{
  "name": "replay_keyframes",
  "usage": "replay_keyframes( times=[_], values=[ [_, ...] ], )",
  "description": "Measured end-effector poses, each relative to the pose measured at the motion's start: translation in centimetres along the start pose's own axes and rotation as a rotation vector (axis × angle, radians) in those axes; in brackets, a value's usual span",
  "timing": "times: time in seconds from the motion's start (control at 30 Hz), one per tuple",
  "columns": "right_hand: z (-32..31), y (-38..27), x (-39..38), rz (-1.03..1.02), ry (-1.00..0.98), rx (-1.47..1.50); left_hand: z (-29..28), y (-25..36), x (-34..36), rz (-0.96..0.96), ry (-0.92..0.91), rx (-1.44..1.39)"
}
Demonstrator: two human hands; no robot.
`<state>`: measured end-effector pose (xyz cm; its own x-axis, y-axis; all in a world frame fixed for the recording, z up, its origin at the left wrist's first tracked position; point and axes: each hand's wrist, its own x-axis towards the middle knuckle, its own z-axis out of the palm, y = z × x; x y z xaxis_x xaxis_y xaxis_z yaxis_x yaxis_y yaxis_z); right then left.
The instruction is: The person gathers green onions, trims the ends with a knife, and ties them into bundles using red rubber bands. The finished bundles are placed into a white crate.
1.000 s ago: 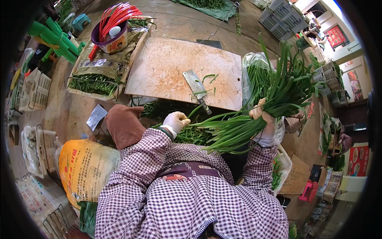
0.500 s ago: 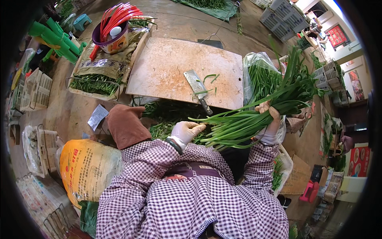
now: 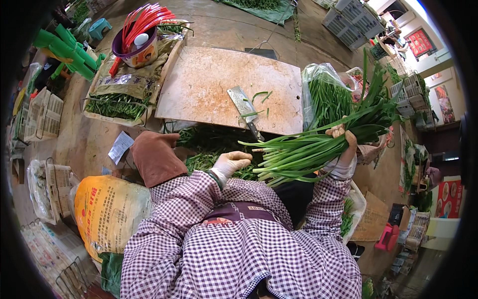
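Observation:
A thick bunch of garlic chives lies across my right hand, whose fingers are wrapped around it. Its pale stem ends point left toward my left hand, and its dark leaves fan out to the upper right. My left hand, in a whitish glove, is beside the stem tips with a small gap between. Its fingers are pressed together; anything in them is hidden. Beyond my hands, a cleaver rests on a worn board with several short green cuttings next to its blade.
Loose greens lie below the board's near edge. More chives stand in a clear bag at the board's right. At its left, a purple bucket with red ties sits on a covered crate. An orange-and-white sack is by my left elbow.
My left hand has drawn back a little to the left, away from the stem ends it was pinching at. My right hand still holds the bunch, shifted slightly.

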<state>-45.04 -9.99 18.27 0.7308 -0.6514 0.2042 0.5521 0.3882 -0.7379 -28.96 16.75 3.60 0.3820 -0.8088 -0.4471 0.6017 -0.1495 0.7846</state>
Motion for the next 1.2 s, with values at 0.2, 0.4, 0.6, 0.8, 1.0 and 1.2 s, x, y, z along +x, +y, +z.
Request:
replay_keyframes(
  times=[0.2, 0.4, 0.6, 0.8, 1.0, 1.2],
  values=[
    [1.1, 0.5, -0.2, 0.001, 0.098, 0.037, 1.1, 0.2, -0.5, 0.21, 0.263, 0.226],
    [1.2, 0.9, -0.2, 0.048, 0.036, -0.001, 2.7, 2.8, -1.1, 0.608, 0.253, 0.418],
    [0.8, 1.3, 0.1, 0.093, -0.031, 0.059, 2.0, 1.2, 0.4, 0.576, 0.138, 0.065],
    [1.1, 1.0, 0.1, 0.057, 0.01, 0.08, -0.1, -0.4, 0.6, 0.186, 0.305, 0.014],
    [-0.9, 1.2, 0.1, -0.027, 0.075, 0.001, 1.0, -1.7, -0.3, 0.225, 0.072, 0.002],
    [-0.6, 4.1, -0.2, -0.095, 0.046, 0.367, 3.8, 1.8, 0.0, 0.191, 0.06, -0.323]
  ],
)
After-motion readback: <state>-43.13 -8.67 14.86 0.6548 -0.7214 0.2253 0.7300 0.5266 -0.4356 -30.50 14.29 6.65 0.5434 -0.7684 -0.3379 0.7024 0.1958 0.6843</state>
